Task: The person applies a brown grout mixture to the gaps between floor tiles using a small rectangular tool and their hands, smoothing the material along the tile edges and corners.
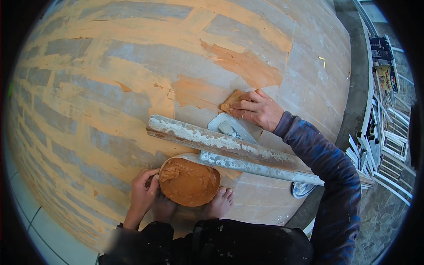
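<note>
My left hand [145, 187] pinches the rim of a round bowl [187, 156] at its left side. Thick orange-brown paste [190, 181] fills the bowl. Farther off to the right, my right hand [261, 109] grips a small paste-smeared pad [230, 101], perhaps a sponge, against the floor. Wet orange smears [243, 66] lie just beyond it. Between my hands, a long paint-flaked bar [221, 142] and a thinner pale bar [265, 168] lie across the surface. Partly behind the long bar rests a grey trowel-like tool [229, 127].
Orange bands streak the grey floor [123, 104] to the left. My bare feet [221, 202] stand by the bowl. A raised edge [355, 88] runs along the right; beyond it are boxes [387, 78] and a heap of white frames [393, 143]. Beside the thinner bar's end sits a round container [303, 190].
</note>
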Demonstrator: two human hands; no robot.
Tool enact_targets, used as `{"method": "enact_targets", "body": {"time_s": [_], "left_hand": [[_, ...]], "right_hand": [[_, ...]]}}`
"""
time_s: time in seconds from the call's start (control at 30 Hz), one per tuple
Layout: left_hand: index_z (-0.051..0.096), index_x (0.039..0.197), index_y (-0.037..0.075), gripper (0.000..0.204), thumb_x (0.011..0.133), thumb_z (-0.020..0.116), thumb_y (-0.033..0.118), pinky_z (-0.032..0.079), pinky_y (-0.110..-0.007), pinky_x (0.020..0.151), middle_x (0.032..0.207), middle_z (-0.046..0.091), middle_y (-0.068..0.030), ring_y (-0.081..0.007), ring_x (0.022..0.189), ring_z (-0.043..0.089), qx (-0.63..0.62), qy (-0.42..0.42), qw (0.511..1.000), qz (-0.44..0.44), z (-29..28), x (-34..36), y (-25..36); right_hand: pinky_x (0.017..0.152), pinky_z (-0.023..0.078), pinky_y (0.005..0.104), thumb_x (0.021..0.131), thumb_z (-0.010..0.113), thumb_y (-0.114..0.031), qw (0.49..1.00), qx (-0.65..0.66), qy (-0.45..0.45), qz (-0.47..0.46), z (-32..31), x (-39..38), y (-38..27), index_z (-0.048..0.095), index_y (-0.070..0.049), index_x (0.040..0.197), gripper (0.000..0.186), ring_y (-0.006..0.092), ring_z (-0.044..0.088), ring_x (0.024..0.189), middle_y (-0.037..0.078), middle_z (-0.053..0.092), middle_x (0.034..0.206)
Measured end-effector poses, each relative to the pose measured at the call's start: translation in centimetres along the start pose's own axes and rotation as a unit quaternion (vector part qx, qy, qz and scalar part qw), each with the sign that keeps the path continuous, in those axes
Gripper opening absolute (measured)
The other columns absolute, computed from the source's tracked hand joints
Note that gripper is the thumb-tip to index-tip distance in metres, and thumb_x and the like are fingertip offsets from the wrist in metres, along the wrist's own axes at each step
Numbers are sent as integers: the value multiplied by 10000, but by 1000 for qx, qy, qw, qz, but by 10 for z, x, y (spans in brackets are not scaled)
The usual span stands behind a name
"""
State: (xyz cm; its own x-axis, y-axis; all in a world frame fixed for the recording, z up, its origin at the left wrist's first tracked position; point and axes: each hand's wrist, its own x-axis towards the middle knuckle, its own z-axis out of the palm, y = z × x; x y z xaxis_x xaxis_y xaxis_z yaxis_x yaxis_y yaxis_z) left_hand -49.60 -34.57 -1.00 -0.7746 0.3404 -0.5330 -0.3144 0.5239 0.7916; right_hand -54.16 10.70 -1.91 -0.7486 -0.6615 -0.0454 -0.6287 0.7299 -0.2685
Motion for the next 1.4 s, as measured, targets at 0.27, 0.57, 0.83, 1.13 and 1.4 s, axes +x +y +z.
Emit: {"method": "enact_targets", "body": {"time_s": [0.27,0.57,0.83,1.13,1.4], "left_hand": [[696,1122,-33,170,988,597,4,552,-274,703,926,644,-84,-149,805,686,10,20,1000,-1,12,6,-2],[686,1150,-35,180,1009,592,26,568,-273,710,982,627,-89,-149,829,680,31,-11,999,15,28,7,20],[679,1149,-48,179,1005,593,16,581,-270,720,1007,622,-87,-144,845,685,22,-16,1000,10,46,-3,31],[682,1153,-42,180,1022,589,37,589,-270,739,1052,638,-81,-139,870,679,9,-18,1000,7,58,-16,43],[682,1180,-34,194,1030,589,47,596,-277,739,1072,641,-84,-147,886,676,21,-43,999,-10,118,-34,104]], "right_hand": [[949,446,376,824,657,-142,996,25,-85,11,-9,-95,-3,736,-166,1229,413,203,538,1250,-49,661,1236],[985,432,356,843,635,-164,998,30,-40,-42,2,-73,24,720,-184,1284,449,198,521,1237,-84,663,1326],[959,451,365,814,694,-101,989,74,-55,113,-21,-179,0,729,-178,1252,446,213,572,1190,-72,687,1295],[802,532,357,788,722,-66,998,49,29,25,-6,-185,-10,755,-82,1141,354,247,591,869,28,683,1101],[776,553,366,734,734,-1,964,89,167,188,-53,-246,33,746,-64,1014,287,266,603,895,41,687,1023]]}}
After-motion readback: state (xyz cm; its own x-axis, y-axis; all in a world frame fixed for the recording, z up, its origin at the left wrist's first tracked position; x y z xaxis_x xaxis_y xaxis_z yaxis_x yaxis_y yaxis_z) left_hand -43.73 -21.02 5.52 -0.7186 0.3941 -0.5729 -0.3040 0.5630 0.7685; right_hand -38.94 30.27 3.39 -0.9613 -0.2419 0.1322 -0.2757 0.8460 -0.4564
